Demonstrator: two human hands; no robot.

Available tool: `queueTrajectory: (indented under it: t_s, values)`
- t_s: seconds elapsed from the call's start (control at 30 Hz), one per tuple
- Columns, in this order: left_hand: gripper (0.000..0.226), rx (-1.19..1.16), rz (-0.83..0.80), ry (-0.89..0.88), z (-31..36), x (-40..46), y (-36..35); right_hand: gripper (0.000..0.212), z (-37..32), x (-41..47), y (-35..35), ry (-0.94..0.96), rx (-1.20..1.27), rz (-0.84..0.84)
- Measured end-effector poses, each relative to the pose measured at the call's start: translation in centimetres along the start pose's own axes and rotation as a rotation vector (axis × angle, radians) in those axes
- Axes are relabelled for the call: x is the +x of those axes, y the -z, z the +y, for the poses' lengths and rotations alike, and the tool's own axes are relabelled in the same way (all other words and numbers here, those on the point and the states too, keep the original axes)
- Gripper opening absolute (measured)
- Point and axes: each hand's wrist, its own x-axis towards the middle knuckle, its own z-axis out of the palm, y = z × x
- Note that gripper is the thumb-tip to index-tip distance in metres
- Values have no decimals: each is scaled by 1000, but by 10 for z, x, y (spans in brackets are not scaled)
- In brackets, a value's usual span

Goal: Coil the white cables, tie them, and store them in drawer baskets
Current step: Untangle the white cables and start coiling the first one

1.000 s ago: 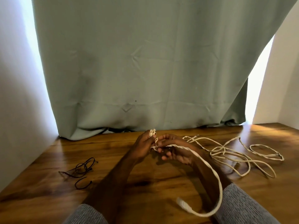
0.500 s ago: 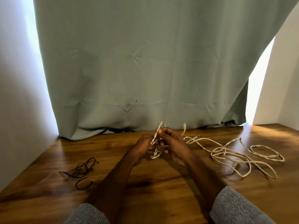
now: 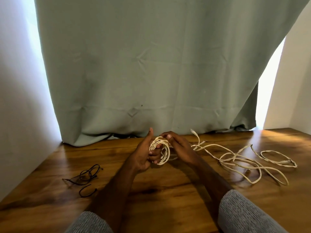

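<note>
So the left hand had a small coil of white cable looped around its curled fingers, thumb sticking straight up, held just above the wooden table. The right hand was right next to it, fingertips pinching the top of that same coil. The rest of the loose white cable lay sprawled in messy loops on the table off to the right, one plug end poking up near the grey-green curtain. Over on the left there were some thin black ties lying well apart from everything. Grey sleeves at the bottom.
</note>
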Motion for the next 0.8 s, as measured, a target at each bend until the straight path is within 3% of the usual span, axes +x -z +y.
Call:
queueTrajectory:
  t_s: [0.1, 0.17, 0.23, 0.3, 0.37, 0.47, 0.6, 0.7, 0.8]
  values:
    - [69, -36, -50, -22, -2, 0, 6, 25, 9, 9, -1, 58, -117, -20]
    - [65, -64, -76, -31, -3, 2, 10, 34, 16, 16, -5, 172, -291, -30]
    - [53, -120, -100, -41, -4, 3, 14, 44, 19, 24, -9, 227, -410, -30]
    - [38, -150, -120, -56, -6, 3, 16, 39, 19, 35, -6, 310, -561, 9]
    - [33, -148, -98, -53, -8, 3, 17, 23, 27, 48, -6, 443, -771, 108]
    - [37, -173, -42, -55, -11, 6, 19, 30, 29, 62, -6, 538, -896, 204]
    - [36, -260, 45, -120, -9, 6, 27, 28, 12, 67, -4, 568, -1025, 163]
    - [33, -350, 64, -177, -4, 5, 34, 32, -9, 61, -10, 278, -877, 10]
    - [37, -442, 57, -227, 0, 4, 35, 28, -20, 59, -21, -8, -315, -105]
